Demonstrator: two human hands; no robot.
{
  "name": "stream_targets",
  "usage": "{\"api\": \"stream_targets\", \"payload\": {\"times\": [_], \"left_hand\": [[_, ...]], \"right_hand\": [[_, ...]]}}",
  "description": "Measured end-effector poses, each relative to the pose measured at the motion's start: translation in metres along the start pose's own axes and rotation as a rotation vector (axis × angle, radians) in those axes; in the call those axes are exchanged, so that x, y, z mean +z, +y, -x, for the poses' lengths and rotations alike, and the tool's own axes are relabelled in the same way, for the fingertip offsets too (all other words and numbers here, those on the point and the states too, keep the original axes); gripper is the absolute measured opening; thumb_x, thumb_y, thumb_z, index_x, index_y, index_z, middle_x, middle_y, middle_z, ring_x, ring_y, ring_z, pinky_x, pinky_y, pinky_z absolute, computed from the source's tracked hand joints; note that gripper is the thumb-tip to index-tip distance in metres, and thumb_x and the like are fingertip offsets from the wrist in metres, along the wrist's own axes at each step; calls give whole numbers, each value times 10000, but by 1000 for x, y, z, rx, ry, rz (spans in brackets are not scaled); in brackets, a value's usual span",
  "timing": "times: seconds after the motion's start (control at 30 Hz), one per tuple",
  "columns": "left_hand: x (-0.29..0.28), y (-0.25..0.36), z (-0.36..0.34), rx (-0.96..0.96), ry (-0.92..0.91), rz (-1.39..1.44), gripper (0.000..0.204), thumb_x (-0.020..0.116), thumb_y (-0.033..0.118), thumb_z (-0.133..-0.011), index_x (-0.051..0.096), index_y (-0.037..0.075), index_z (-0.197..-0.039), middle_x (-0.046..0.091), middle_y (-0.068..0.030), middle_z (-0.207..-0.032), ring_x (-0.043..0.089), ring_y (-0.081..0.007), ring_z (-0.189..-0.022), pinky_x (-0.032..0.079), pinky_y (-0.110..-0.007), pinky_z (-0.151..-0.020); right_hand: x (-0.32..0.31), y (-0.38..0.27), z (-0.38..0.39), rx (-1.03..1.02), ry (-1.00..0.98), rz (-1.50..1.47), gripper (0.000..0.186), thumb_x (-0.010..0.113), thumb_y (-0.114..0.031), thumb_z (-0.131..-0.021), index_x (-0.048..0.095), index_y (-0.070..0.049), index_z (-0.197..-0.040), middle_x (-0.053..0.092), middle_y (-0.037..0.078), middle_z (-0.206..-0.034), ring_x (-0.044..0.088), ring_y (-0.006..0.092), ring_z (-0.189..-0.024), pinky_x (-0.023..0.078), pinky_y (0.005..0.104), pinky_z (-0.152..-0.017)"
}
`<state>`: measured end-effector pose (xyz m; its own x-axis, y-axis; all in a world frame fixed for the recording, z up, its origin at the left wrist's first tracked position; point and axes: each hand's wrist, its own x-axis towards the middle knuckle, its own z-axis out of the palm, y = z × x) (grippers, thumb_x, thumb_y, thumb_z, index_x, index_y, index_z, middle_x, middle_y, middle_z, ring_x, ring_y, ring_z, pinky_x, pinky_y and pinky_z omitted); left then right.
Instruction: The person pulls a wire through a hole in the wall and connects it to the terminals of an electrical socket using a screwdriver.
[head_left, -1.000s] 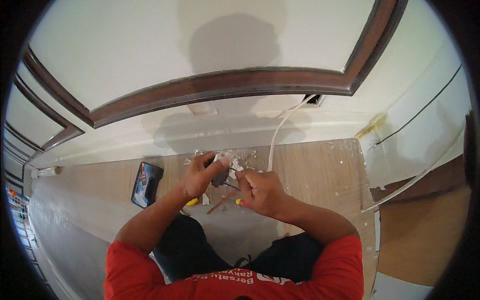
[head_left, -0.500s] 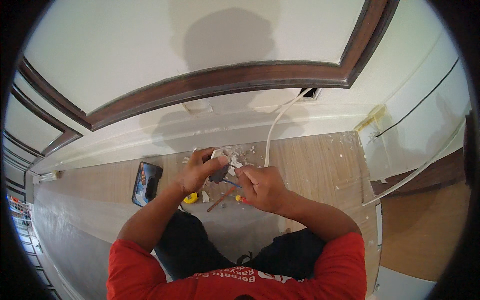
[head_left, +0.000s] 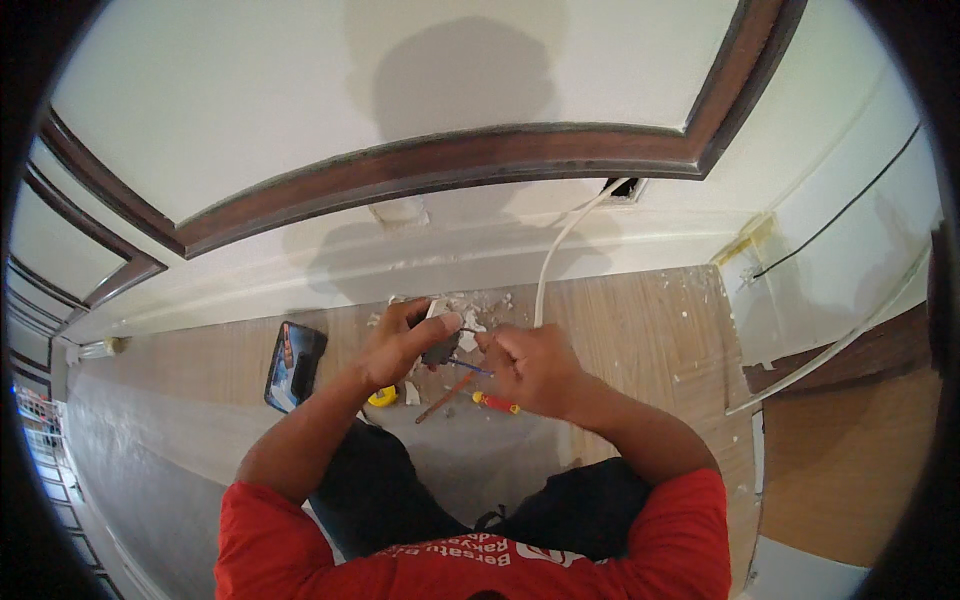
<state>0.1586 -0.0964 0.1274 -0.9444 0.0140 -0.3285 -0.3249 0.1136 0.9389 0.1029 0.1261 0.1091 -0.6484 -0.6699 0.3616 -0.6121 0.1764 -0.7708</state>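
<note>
My left hand [head_left: 405, 350] grips a small white fitting with a dark grey back [head_left: 439, 350], thumb across its face. Just right of it, my right hand [head_left: 530, 368] is closed, fingertips pinching a thin dark wire [head_left: 469, 331] at the fitting. A blue wire or shaft [head_left: 466, 366] sticks out below that, partly hidden by the fingers. On the floor beneath lie a red-and-yellow screwdriver [head_left: 495, 401], a yellow tape measure [head_left: 381, 396], a long orange-brown strip [head_left: 441, 398] and white broken bits [head_left: 467, 308].
A dark case [head_left: 291, 362] lies at left. Ahead, a white wall with brown moulding [head_left: 450, 160] has a cut hole [head_left: 622, 187] with a white cable [head_left: 547, 270] hanging down. At right are a thin black cable [head_left: 840, 200] and a wooden board [head_left: 840, 470].
My right hand has shifted slightly right, drawing back from the fitting and uncovering more of the screwdriver on the floor. My left hand keeps its grip.
</note>
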Motion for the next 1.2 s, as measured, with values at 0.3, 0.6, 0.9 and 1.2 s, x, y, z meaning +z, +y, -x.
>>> {"api": "stream_targets", "payload": {"times": [0.3,0.6,0.9,1.2], "left_hand": [[-1,7,1,-60,-61,-2,594,637,459,-839,621,-5,-1210,662,-115,-1042,635,-196,-936,518,-327,-834],[1,11,9,69,-14,-2,565,700,368,-835,608,-16,-1239,664,-82,-1021,606,-148,-895,504,-308,-803],[4,4,3,48,-14,-55,501,654,393,-843,632,24,-1180,646,-63,-988,600,-145,-901,485,-297,-802],[6,11,10,-124,10,10,455,638,412,-859,661,30,-1106,655,-84,-947,611,-166,-864,497,-301,-747]], "right_hand": [[6,-1,8,-167,17,183,256,601,-218,-986,658,-9,-850,612,115,-630,612,158,-520,467,344,-494],[-6,-5,-1,367,-136,-529,295,569,-221,-996,637,-16,-795,604,132,-598,604,230,-520,468,368,-502],[-8,-11,3,87,-15,-49,297,583,-227,-981,601,-21,-769,570,174,-577,586,336,-515,435,428,-490],[-6,-17,10,49,-69,57,259,574,-193,-997,655,11,-859,610,125,-619,595,168,-524,452,336,-506]]}}
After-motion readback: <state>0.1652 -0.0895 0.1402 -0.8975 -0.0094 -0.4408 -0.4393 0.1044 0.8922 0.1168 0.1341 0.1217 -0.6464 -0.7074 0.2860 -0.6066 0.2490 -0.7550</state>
